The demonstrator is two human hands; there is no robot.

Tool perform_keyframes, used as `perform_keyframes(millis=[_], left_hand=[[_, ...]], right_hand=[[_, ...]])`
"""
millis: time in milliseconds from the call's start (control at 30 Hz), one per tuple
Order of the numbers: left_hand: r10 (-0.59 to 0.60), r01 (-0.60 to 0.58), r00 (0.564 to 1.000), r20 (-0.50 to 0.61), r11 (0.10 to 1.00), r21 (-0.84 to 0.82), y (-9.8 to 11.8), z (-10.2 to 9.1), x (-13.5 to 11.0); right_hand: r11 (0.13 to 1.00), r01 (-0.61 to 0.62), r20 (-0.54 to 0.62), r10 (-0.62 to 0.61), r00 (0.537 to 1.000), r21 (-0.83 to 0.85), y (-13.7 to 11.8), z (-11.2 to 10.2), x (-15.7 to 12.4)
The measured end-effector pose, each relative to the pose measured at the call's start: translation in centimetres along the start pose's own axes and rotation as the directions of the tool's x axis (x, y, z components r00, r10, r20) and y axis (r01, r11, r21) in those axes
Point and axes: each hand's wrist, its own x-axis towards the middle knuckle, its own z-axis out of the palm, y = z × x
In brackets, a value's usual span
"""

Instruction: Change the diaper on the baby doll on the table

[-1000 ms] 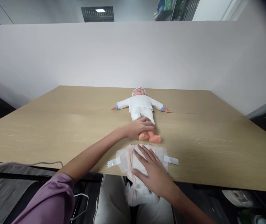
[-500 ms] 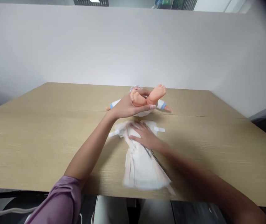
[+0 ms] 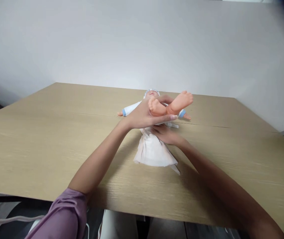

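Note:
A baby doll [image 3: 133,108] in a white top with blue cuffs and a patterned cap lies on its back, arms spread, head toward the wall. My left hand [image 3: 140,116] is closed around its ankles and holds both legs raised, the bare feet pointing toward me. Below the legs, my right hand [image 3: 165,133] lies flat on a white diaper [image 3: 154,151], its fingers stretched forward and partly hidden beneath the doll. The diaper is unfolded, its near end fanned out toward me. One white fastening tab [image 3: 173,125] shows at the right.
The wood-coloured table [image 3: 57,142] stretches wide on both sides. Behind it rises a pale wall [image 3: 102,43]. A light cable [image 3: 9,219] runs at the lower left, below the table's front edge.
My right hand has pushed the diaper forward, away from me, so its far end is now beneath the doll. My left hand still holds the ankles. The camera view has tilted down.

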Motion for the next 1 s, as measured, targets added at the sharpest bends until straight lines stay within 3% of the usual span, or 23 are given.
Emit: perform_keyframes(millis=[133, 233, 300, 367, 433, 567, 667, 833, 1000], left_hand=[[-0.003, 0.006, 0.999, 0.049, 0.999, -0.053, 0.0, 1.2, -1.2], [0.005, -0.001, 0.998, 0.066, 0.998, -0.059, 0.0, 2.6, -2.5], [0.029, -0.027, 0.997, 0.069, 0.999, -0.028, 0.1, 3.4, -3.4], [0.072, -0.073, 0.995, 0.073, 0.997, 0.006, 0.1, 4.0, -4.2], [0.126, -0.129, 0.988, 0.093, 0.991, 0.026, -0.2, 4.0, -5.2], [0.129, -0.139, 0.981, 0.144, 0.988, 0.061, -1.8, 2.6, -8.1], [0.057, -0.077, 0.98, 0.191, 0.992, 0.1, -3.9, 1.4, -10.7], [-0.009, -0.018, 0.966, 0.26, 0.995, 0.101, -7.0, 1.5, -13.9], [0.016, -0.043, 0.961, 0.276, 0.995, 0.092, -7.7, 1.8, -14.2]], right_hand=[[0.995, -0.072, 0.043, 0.069, 0.997, 0.072, -1.8, -2.2, -5.5], [0.96, -0.259, -0.125, 0.271, 0.954, 0.105, -3.7, -3.0, -8.6], [0.944, -0.295, -0.259, 0.325, 0.909, 0.149, -4.9, -3.1, -9.4], [0.961, -0.204, -0.339, 0.257, 0.905, 0.185, -5.8, -3.1, -9.2], [0.975, -0.064, -0.346, 0.137, 0.928, 0.213, -6.1, -3.4, -8.8], [0.973, 0.166, -0.238, -0.125, 0.963, 0.16, -4.2, -4.2, -9.1], [0.953, 0.299, -0.125, -0.29, 0.949, 0.055, -1.2, -3.9, -10.4], [0.959, 0.281, -0.07, -0.282, 0.957, -0.02, 2.7, -2.2, -12.1], [0.961, 0.27, -0.068, -0.274, 0.959, -0.057, 3.1, -2.0, -12.1]])
